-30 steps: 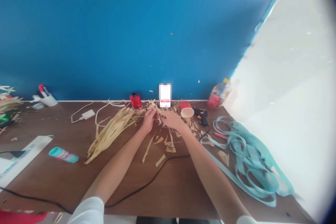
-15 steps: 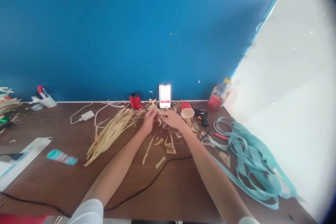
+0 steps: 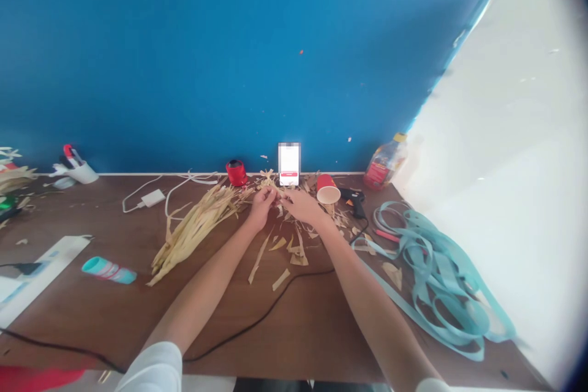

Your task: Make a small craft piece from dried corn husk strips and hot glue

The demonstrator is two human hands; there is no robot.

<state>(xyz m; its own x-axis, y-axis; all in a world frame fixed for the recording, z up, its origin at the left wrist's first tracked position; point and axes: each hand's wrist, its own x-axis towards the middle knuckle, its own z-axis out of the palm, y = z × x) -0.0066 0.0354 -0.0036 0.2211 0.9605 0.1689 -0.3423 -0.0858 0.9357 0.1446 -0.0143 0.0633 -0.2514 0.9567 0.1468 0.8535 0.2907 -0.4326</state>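
Near the back of the table, my left hand [image 3: 261,207] and my right hand [image 3: 301,206] meet with their fingers pinched. Between the fingertips shows a small pale piece of dried husk [image 3: 277,194]; most of it is hidden by the fingers. Just beyond them lies a knotted bit of husk [image 3: 266,180]. A bundle of long dried husks [image 3: 188,239] lies left of my left hand. Husk scraps [image 3: 297,254] are strewn under and around both hands. Behind them a lit phone [image 3: 289,164] stands upright against the blue wall.
Right of my hands are a tipped red paper cup [image 3: 327,188], a black glue gun [image 3: 354,201], a bottle [image 3: 384,162] and tangled teal ribbon [image 3: 427,269]. Leftward are a red round object [image 3: 236,173], a white charger [image 3: 152,198], a teal tube [image 3: 109,270] and a power strip [image 3: 59,257]. A black cord [image 3: 257,324] crosses in front.
The view has shifted slightly, so the table sits a little higher in the picture. Both hands stay together at the same spot, with only small finger movement.
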